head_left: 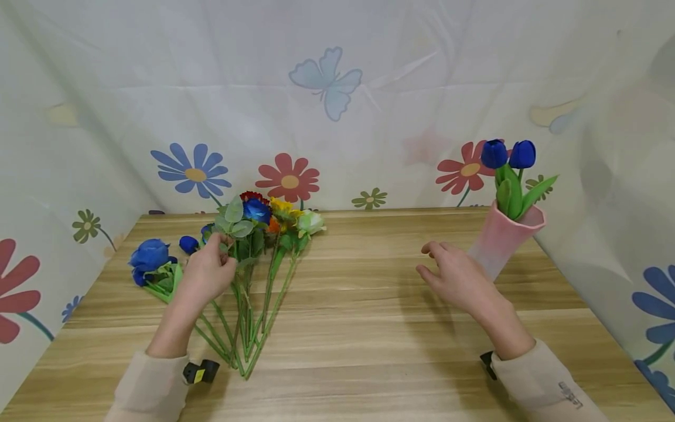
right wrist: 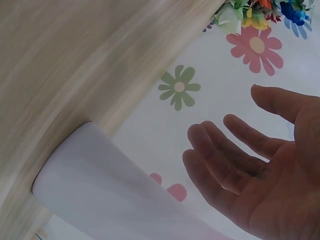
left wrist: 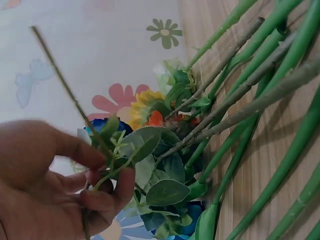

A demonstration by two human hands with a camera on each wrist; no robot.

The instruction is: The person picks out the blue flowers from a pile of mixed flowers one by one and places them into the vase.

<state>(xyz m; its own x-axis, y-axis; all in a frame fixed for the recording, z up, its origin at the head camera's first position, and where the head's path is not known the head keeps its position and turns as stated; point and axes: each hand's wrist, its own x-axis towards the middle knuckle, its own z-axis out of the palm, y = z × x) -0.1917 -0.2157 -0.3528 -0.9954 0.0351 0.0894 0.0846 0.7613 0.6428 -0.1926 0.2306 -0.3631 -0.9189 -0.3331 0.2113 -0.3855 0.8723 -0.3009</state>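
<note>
In the left wrist view, my left hand (head_left: pixel 207 272) pinches a thin stem (left wrist: pixel 67 90) between thumb and fingertips. Broad grey-green leaves (left wrist: pixel 167 192) crowd close by those fingers; whether they grow from that stem I cannot tell. Under the hand lies a bunch of artificial flowers, with a blue rose (head_left: pixel 256 210), a yellow flower (head_left: pixel 285 212) and a pale rose (head_left: pixel 311 223). My right hand (head_left: pixel 457 275) hovers with fingers loosely spread and nothing in them, beside a pink-and-white vase (head_left: pixel 501 240). Two blue tulips (head_left: pixel 494 154) stand in that vase.
More blue flowers (head_left: pixel 150 256) lie left of the left hand. Green stems (head_left: pixel 274 310) fan toward the front of the wooden table (head_left: pixel 358 328). A printed curtain (head_left: pixel 395 117) hangs along the back and sides.
</note>
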